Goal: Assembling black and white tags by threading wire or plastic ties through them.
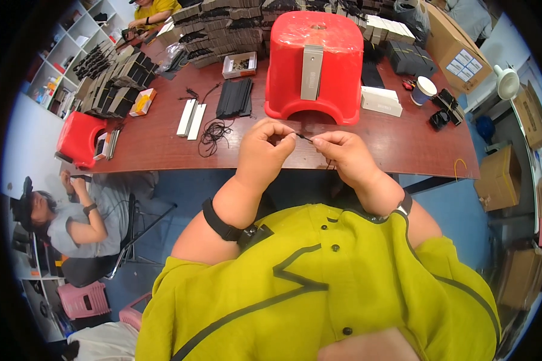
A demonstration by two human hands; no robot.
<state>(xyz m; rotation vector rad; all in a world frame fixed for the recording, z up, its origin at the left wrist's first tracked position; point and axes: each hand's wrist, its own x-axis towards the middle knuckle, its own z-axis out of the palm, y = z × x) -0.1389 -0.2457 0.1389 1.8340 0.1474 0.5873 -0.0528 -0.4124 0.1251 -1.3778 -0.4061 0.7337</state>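
A thin black cord point(303, 138) runs between my hands, just in front of the red stool on the table. My left hand point(265, 147) pinches one side of it between thumb and fingertips. The other side sits in the pinch of my right hand point(347, 155), and a loose end hangs below those fingers. Whether the cord is knotted there is too small to tell. Behind the hands, the red plastic stool point(283, 78) carries a pale printed strip point(311, 72) on its near face.
Left on the table lie a coil of black cords point(214, 136), white strips point(191, 119) and a black stack point(234, 98). A paper cup point(424, 89) and a white block point(381, 101) stand right. Cardboard stacks point(223, 27) line the back. A co-worker point(90, 213) sits at left.
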